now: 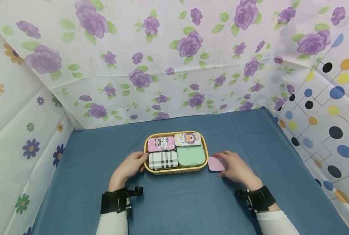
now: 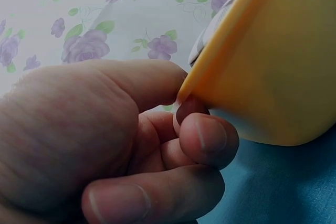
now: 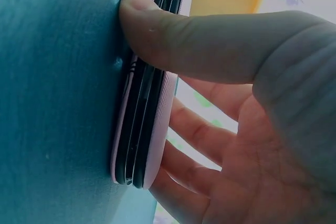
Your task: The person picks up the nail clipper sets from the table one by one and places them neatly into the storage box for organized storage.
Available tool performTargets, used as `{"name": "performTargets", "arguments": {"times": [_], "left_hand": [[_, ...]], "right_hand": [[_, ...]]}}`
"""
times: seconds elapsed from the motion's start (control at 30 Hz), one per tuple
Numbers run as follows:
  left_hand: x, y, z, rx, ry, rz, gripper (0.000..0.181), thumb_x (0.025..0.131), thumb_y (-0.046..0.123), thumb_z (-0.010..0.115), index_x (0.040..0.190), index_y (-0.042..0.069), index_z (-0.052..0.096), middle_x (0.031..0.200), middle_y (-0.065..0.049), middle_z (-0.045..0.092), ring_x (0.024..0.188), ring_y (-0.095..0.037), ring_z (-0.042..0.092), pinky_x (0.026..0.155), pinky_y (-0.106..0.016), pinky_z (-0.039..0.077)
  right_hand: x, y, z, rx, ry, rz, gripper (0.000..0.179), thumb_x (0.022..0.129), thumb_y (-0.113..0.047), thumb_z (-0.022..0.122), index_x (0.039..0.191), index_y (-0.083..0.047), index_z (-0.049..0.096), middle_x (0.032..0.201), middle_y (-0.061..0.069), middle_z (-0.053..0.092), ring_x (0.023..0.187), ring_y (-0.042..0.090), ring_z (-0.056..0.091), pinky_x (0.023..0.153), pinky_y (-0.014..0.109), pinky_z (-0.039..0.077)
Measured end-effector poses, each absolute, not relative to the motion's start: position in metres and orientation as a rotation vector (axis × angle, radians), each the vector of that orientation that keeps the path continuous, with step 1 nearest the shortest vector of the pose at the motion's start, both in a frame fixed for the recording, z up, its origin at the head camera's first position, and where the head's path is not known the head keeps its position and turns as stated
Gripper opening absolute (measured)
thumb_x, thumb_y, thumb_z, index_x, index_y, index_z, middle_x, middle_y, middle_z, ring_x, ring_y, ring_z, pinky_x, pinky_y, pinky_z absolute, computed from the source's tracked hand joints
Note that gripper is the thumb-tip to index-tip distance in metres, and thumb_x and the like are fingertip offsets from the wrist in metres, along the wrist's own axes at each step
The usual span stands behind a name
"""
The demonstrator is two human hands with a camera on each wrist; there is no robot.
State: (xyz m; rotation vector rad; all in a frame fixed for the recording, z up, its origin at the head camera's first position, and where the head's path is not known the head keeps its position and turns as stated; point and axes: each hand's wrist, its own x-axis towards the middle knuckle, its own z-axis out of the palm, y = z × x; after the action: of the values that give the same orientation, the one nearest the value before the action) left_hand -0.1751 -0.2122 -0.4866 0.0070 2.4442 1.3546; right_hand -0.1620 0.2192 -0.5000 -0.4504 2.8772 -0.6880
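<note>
A yellow oval basket (image 1: 189, 169) holds several flat boxes in two rows. My left hand (image 1: 131, 165) grips its left end, with the thumb over the rim and fingertips below it in the left wrist view. Just right of the basket lies a small pink case (image 1: 215, 164), low on the blue cloth. My right hand (image 1: 236, 166) holds this case by its edges. In the right wrist view, the thumb lies across the black-edged side of the case (image 3: 160, 114), with the other fingers partly hidden behind it.
In the basket sit a pink zebra-print box (image 1: 161, 144), a white lion-print box (image 1: 187, 139), a plaid box (image 1: 163, 160) and a green box (image 1: 191, 156). Blue cloth (image 1: 174, 202) covers the table. Patterned sheets (image 1: 162, 81) hang at the back and both sides.
</note>
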Motion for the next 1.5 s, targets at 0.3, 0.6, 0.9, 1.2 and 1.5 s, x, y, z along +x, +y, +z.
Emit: {"name": "performTargets", "arguments": {"times": [0.3,0.6,0.9,1.2,1.5], "left_hand": [[-0.176,-0.212,-0.486,0.008,2.437,1.365,0.042,0.116,0.035,0.047,0.087,0.008,0.063,0.067,-0.005,0.057,0.053,-0.017,0.039,0.052,-0.030,0.031],[-0.174,-0.212,-0.486,0.005,2.434,1.365,0.045,0.116,0.035,0.047,0.084,0.008,0.061,0.065,-0.005,0.056,0.052,-0.017,0.038,0.050,-0.030,0.030],[-0.176,-0.212,-0.486,0.024,2.441,1.360,0.043,0.116,0.034,0.047,0.086,0.008,0.062,0.066,-0.005,0.056,0.053,-0.018,0.040,0.052,-0.030,0.031],[-0.175,-0.213,-0.486,0.039,2.436,1.363,0.043,0.117,0.033,0.047,0.085,0.008,0.062,0.066,-0.004,0.056,0.052,-0.018,0.039,0.051,-0.030,0.031],[-0.174,-0.215,-0.487,0.069,2.439,1.373,0.044,0.116,0.036,0.047,0.086,0.008,0.062,0.066,-0.004,0.056,0.052,-0.017,0.040,0.051,-0.031,0.032]], "right_hand": [[-0.159,0.218,-0.501,-0.408,2.877,-0.699,0.075,0.078,-0.009,0.096,0.146,-0.016,0.066,0.142,0.016,0.061,0.132,0.042,0.055,0.104,0.067,0.046],[-0.157,0.218,-0.494,-0.463,2.865,-0.627,0.076,0.078,-0.007,0.095,0.148,-0.012,0.065,0.138,0.015,0.062,0.125,0.039,0.058,0.100,0.062,0.052],[-0.155,0.223,-0.490,-0.482,2.909,-0.541,0.075,0.079,-0.020,0.098,0.146,-0.013,0.066,0.136,0.014,0.065,0.124,0.038,0.061,0.096,0.062,0.054],[-0.155,0.227,-0.492,-0.483,2.940,-0.543,0.074,0.079,-0.026,0.098,0.144,-0.011,0.067,0.135,0.015,0.066,0.122,0.038,0.063,0.097,0.062,0.054],[-0.156,0.228,-0.491,-0.436,2.922,-0.558,0.075,0.080,-0.030,0.097,0.146,-0.011,0.066,0.135,0.016,0.066,0.121,0.037,0.064,0.097,0.062,0.053]]}}
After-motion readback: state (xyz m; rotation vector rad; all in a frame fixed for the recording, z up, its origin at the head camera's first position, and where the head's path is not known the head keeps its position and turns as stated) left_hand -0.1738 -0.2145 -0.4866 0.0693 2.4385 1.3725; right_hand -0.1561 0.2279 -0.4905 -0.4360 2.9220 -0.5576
